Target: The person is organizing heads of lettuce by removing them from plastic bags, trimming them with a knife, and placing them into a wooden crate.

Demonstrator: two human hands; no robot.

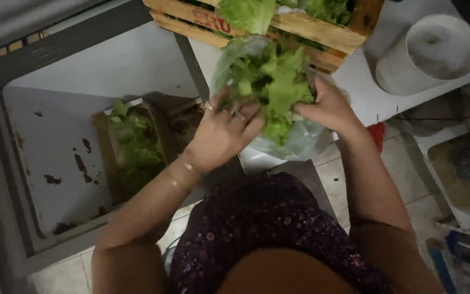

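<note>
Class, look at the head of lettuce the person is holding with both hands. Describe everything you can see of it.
The lettuce is a leafy, ruffled head, bright green with paler edges, looking fresh and loose. It sits partly inside a clear plastic bag that wraps round its back and underside. The left hand presses its left side and the right hand grips its right. It is held just in front of a wooden crate.

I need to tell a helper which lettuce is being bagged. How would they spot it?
Start at the wooden crate at the top of the view. Just below it, both hands, the left hand and right hand, press a head of lettuce into a clear plastic bag. Unlike the crate's lettuce, it is bagged and held.
</note>
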